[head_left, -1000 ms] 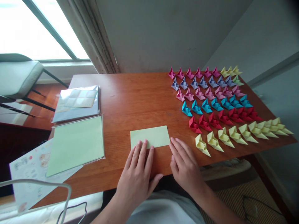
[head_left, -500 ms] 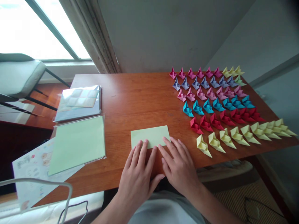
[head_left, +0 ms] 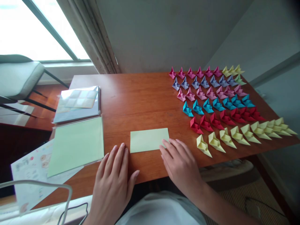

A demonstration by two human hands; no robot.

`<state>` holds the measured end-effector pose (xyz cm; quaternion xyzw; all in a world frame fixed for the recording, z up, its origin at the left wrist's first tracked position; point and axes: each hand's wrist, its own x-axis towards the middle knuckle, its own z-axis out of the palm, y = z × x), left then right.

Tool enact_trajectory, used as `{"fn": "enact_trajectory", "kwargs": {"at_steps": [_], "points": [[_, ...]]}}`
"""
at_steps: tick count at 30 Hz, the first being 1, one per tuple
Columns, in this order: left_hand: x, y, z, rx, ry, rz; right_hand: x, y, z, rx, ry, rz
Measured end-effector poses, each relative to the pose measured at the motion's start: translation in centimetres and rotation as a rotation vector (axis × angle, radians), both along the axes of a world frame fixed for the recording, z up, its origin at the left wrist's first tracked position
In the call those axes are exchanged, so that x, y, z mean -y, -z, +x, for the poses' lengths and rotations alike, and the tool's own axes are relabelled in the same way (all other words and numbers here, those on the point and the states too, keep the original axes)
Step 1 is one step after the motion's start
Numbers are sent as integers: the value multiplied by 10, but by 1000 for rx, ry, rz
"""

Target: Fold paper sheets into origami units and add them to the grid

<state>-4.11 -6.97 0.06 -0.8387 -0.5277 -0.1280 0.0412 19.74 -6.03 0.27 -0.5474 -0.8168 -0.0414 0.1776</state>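
A pale green rectangle of paper [head_left: 147,140], apparently folded over, lies flat on the wooden table in front of me. My right hand [head_left: 179,162] is open, its fingertips resting on the paper's lower right corner. To the left of the paper, my left hand [head_left: 114,178] lies open with fingers stretched out on the table, apart from the sheet and holding nothing. Beside it on the left is a stack of light green paper [head_left: 77,143] in a clear wrapper.
Rows of folded paper boats fill the right side: yellow boats [head_left: 236,137] nearest, then red boats [head_left: 217,122], blue boats [head_left: 207,106], pink, purple and magenta ones. Wrapped paper packs [head_left: 91,116] and a printed sheet [head_left: 25,165] lie left. A white cable [head_left: 47,183] crosses lower left.
My left hand has come off the green paper and moved left onto the table. The right hand stays at the paper's right corner, and the paper has barely shifted.
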Motion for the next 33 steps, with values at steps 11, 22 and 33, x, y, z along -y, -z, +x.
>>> {"fn": "enact_trajectory", "kwargs": {"at_steps": [11, 22, 33], "points": [[-10, -8, 30, 153, 127, -14, -17, -10, 2, 170, -123, 74], [-47, -7, 50, 344, 118, -11, -26, -14, 8, -312, -117, 16], [-61, -22, 55, 994, 317, -392, -37, -41, 21, -951, -6, -328]]}}
